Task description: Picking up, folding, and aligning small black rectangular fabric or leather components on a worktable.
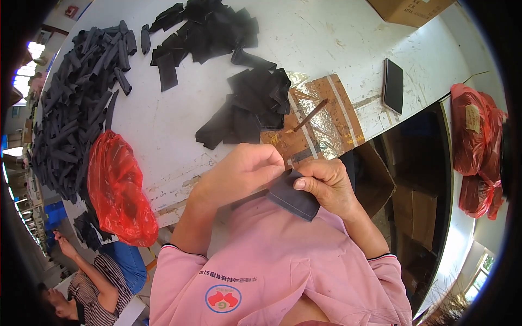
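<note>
In front of my chest my right hand (333, 187) pinches a dark grey fabric piece (296, 200) between thumb and fingers. The piece is flat, with a stitched line along its lower edge. My left hand (244, 171) is closed, its thumb and fingertips together at the upper left corner of the piece; whatever lies between them is too small to make out. Just beyond my hands, a brown pointed rod (311, 114) sticks up at a slant from a taped cardboard sheet (341, 117). A loose pile of black fabric pieces (244, 111) lies beside the cardboard.
Rolled dark grey fabric tubes (76, 103) are heaped at the left, near a red plastic bag (117, 187). More black pieces (209, 32) lie farther back. A phone (393, 86) and a carton (411, 11) are at the right; red bags (474, 130) hang beyond. Another person (100, 282) sits lower left.
</note>
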A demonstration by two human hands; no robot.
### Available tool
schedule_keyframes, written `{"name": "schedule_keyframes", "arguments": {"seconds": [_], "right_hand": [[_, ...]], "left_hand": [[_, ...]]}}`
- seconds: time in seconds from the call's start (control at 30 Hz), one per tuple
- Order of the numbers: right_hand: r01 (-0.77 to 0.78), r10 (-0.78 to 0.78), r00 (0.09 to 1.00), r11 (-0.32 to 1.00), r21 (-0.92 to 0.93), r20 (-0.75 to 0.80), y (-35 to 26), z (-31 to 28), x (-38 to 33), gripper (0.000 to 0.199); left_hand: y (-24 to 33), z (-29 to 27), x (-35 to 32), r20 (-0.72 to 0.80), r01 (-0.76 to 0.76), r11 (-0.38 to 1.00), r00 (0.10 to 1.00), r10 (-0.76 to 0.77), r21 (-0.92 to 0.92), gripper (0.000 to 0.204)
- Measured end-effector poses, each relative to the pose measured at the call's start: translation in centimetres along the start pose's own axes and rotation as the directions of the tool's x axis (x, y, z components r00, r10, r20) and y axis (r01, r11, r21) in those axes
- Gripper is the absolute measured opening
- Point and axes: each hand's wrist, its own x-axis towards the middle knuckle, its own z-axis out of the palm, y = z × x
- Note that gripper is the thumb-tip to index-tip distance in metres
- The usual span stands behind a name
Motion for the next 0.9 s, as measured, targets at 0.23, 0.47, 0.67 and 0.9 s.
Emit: {"name": "schedule_keyframes", "arguments": {"seconds": [0.23,0.47,0.67,0.9], "right_hand": [[0.025,-0.024,0.999,0.999,-0.031,0.04,-0.1,-0.2,-0.1,0.017],[0.031,-0.025,0.997,0.996,-0.086,0.07,-0.3,-0.3,0.0,0.019],[0.023,-0.012,0.996,0.992,-0.126,0.088,-0.5,-0.2,0.2,0.019],[0.065,-0.045,0.992,0.984,-0.164,0.122,-0.1,-0.2,0.4,0.02]], "left_hand": [[-0.2,0.7,-0.1,-0.062,-0.035,0.986,0.998,0.025,-0.165,0.006],[0.1,0.0,-0.3,0.036,0.012,0.993,0.999,-0.008,-0.115,0.013],[-0.2,-0.4,-0.4,0.076,-0.011,0.998,0.997,0.016,-0.064,0.011],[-0.2,-0.5,-0.3,0.058,-0.009,1.0,0.998,0.008,0.013,0.01]]}}
